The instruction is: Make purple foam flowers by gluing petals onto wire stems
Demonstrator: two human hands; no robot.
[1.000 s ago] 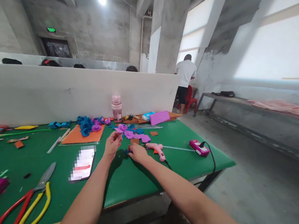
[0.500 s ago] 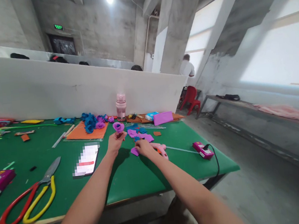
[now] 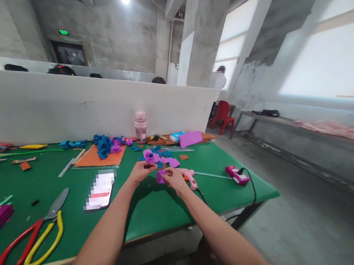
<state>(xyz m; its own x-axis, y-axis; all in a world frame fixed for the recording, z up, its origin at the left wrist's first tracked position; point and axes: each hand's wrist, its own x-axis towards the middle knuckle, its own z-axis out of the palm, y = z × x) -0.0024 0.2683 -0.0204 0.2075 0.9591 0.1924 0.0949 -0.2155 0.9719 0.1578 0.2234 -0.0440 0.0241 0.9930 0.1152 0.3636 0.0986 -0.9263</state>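
Between the fingers of my left hand [image 3: 140,173] is a purple paper flower [image 3: 149,156] with a blue centre, tilted to the right above the table. My right hand [image 3: 174,178] pinches a loose purple paper petal [image 3: 160,176], just below and right of the flower and apart from it. Right beside that hand lies a pink glue gun [image 3: 191,180], partly covered by it, with a clear glue stick [image 3: 211,175] reaching to its right. Cut purple petals [image 3: 173,162] and blue pieces [image 3: 166,154] are scattered behind my hands.
On the green table [image 3: 147,213] lie red-and-yellow-handled scissors [image 3: 52,221], a phone [image 3: 101,190] and a magenta power socket [image 3: 237,175]. Finished blue and purple flowers [image 3: 104,146] rest on orange sheets [image 3: 84,157]. A pink bottle [image 3: 140,127] stands by the white partition [image 3: 104,102].
My right hand has lifted the purple petal off the table. My left hand has tipped the flower over to the right, closer to my right hand. The view has shifted slightly.
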